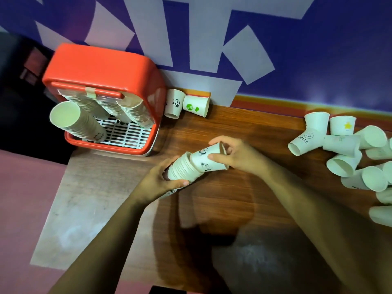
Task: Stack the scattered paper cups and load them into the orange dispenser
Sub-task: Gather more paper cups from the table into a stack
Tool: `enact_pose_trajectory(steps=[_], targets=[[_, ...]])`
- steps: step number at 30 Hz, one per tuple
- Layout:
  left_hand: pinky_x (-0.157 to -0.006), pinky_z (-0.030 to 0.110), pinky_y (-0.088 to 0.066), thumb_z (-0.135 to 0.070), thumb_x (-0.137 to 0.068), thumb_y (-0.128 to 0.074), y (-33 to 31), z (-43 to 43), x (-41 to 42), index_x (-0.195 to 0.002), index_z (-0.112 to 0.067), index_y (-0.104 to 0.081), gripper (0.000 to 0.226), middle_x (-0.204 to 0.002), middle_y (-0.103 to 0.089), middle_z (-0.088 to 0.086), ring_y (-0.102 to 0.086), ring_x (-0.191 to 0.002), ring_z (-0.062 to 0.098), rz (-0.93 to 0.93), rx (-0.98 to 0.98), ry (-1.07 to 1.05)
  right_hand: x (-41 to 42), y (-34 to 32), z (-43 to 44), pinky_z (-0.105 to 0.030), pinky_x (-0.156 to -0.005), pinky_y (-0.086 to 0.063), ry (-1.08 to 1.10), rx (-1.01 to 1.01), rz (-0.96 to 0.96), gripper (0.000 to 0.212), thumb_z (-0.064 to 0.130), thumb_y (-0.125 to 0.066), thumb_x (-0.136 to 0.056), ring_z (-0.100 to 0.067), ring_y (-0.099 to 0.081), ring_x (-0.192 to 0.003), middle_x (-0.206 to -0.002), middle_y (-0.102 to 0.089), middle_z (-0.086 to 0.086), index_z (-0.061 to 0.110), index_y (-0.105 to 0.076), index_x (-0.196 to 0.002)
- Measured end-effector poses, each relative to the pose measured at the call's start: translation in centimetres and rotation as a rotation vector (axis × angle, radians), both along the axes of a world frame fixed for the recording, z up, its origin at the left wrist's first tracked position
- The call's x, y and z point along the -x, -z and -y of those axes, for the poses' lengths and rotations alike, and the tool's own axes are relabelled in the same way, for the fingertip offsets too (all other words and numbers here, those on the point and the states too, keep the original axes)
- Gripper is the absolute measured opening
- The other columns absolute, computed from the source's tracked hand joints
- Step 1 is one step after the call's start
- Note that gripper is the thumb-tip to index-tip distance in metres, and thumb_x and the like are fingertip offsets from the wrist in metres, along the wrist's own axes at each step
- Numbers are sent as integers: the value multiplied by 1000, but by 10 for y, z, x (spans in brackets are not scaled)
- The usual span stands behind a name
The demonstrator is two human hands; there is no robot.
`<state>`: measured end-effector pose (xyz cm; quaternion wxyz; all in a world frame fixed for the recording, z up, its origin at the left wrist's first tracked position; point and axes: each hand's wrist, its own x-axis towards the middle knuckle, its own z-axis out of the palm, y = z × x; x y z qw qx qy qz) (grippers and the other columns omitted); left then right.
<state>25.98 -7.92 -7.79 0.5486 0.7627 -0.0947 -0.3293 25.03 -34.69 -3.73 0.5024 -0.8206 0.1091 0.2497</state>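
A: Nested stack of white paper cups [182, 168], sideways above brown wooden surface [233, 128]; left hand [161, 181] fingers [180, 183] curled round it. Risk?

B: White panda-print paper cup [206, 159], pinched in right hand [235, 155], tilted at stack's end. Likely rim crush if forced askew. Thin, rims tightly ribbed. Orange plastic dispenser [101, 66] well left.

L hand [159, 179] grips nested stack of white paper cups [182, 168] over brown wooden counter [212, 128]; R hand [237, 155] pinches panda-print white paper cup [203, 160] against stack's end, w/ orange plastic dispenser [101, 68] far left.
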Motion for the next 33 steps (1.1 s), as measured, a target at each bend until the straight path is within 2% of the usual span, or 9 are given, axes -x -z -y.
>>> enact_pose_trajectory(steps=[3, 6, 9, 12, 16, 20, 25, 29, 33], targets=[[-98, 16, -49, -19, -74, -89, -5, -4, -5, -134, -34, -58, 70, -127, -67, -15, -61, -121, 5, 35, 9, 73, -7, 3, -30, -31, -104, -46, -89, -28, -4, 70, 54, -74, -77, -13, -53, -127, -140, -55, 2, 39, -47, -140], [-96, 18, -50, -19, -76, -88, -3, -7, -7, -136, -26, -59, 67, -126, -68, -9, -63, -120, 7, 39, 14, 19, -14, 14, -64, -24, -105, -39, -79, -107, -25, 76, 55, -64, -84, -10, -46, -133, -147, -48, 1, 28, -37, -149], [-97, 27, -53, -22, -78, -86, 5, -16, -8, -135, -27, -60, 62, -123, -70, -8, -65, -116, 9, 10, 7, -89, -48, 32, -68, -21, -84, -46, 242, -1, 0, 54, 48, -59, -92, -15, -60, -113, -127, -63, -5, 14, -54, -133], [-96, 31, -54, -25, -77, -86, 14, -29, -8, -131, -32, -62, 59, -120, -71, -11, -66, -113, 9, 2, -24, -152, -93, 52, -50, -38, -94, -49, 508, 246, 65, 52, 49, -59, -92, -24, -59, -111, -122, -61, -9, 8, -55, -124], [-97, 38, -56, -33, -78, -84, 18, -44, -11, -127, -39, -62, 54, -118, -71, -9, -66, -112, 12, -3, -37, -198, -143, 79, -38, -29, -79, -47, 654, 307, 23, 55, 47, -61, -91, -26, -60, -111, -125, -60, -9, 6, -55, -128], [-98, 40, -56, -40, -75, -83, 21, -58, -13, -130, -40, -60, 59, -119, -71, -12, -66, -113, 11, -19, -56, -245, -159, 100, -37, -27, -72, -48, 724, 252, -10, 33, 34, -65, -92, -25, -66, -100, -113, -69, -8, 8, -68, -112], [-101, 44, -54, -39, -79, -84, 24, -70, -16, -132, -39, -59, 58, -122, -70, -12, -65, -115, 12, -18, -63, -248, -129, 73, -42, -26, -77, -54, 617, 338, 176, 17, 30, -64, -91, -20, -63, -102, -115, -61, -5, 15, -70, -88], [-102, 45, -53, -37, -75, -86, 23, -71, -16, -134, -35, -59, 64, -124, -69, -8, -65, -116, 12, -13, -45, -221, -80, 25, -58, -3, -72, -43, 406, 215, 280, 5, 22, -65, -90, -6, -51, -108, -124, -49, 4, 17, -67, -89], [-101, 48, -54, -37, -75, -87, 21, -71, -14, -135, -38, -57, 68, -125, -68, -7, -64, -117, 17, -10, -39, -161, -57, 6, -81, -28, -96, -50, 91, 14, 195, 8, 15, -68, -87, -8, -60, -111, -124, -61, 4, 17, -72, -79]])
